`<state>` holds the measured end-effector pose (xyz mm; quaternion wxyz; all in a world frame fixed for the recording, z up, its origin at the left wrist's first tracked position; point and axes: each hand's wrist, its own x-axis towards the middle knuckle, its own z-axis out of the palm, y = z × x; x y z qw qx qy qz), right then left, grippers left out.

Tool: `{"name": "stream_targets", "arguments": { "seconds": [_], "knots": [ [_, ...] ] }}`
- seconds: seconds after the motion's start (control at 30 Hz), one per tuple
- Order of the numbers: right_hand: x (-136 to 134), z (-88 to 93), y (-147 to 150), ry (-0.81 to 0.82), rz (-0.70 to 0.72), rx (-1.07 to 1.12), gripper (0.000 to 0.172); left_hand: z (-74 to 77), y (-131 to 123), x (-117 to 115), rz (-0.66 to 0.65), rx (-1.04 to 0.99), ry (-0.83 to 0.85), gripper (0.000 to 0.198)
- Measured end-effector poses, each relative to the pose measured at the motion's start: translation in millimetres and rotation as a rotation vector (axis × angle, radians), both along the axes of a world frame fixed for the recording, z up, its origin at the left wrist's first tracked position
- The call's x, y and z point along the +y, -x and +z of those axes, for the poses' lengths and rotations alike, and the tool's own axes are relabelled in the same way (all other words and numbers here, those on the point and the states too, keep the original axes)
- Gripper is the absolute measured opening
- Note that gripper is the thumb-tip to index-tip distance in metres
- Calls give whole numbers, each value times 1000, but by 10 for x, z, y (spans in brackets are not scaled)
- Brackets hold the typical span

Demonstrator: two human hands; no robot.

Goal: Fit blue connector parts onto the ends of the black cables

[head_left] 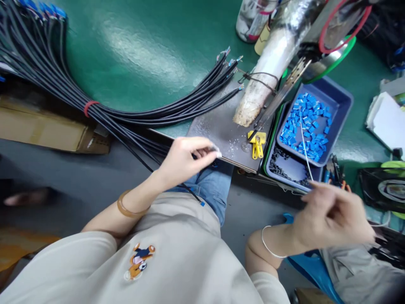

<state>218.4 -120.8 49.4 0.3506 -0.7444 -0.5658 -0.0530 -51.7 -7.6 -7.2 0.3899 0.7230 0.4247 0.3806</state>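
My left hand [186, 162] is closed in a pinch at the front edge of the dark work board [215, 128]. Something whitish shows at its fingertips, too small to make out. Off to the right, my right hand [332, 215] is blurred by motion, its fingers closed on a thin white strand [305, 145]. That strand reaches up from the fingers across a blue-grey tray [343, 105] of small blue connectors [306, 122]. A soldering iron [280, 99] slants down to the board, its tip beside a yellow tool [257, 144].
A bundle of black cables [126, 118], tied with a red band [91, 107], crosses the green table [133, 46]. Below the upper tray sits another tray with small black parts [284, 164]. A wrapped tube [262, 80] overhangs the board. Pliers [337, 173] lie right of the trays.
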Motion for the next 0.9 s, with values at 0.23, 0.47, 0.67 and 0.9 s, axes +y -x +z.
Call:
{"name": "stream_targets", "arguments": {
  "seconds": [0.23,0.47,0.67,0.9],
  "knots": [
    [538,-353,-224,207,-3,-189,28,-5,50,541,272,426,-359,13],
    [643,-361,-339,324,31,-261,40,51,-14,619,146,663,-334,20],
    [673,-287,-333,414,10,-265,55,350,210,364,-429,395,-133,10],
    [684,-225,-326,466,14,-176,57,358,-34,80,-1355,-141,562,16]
  ]
}}
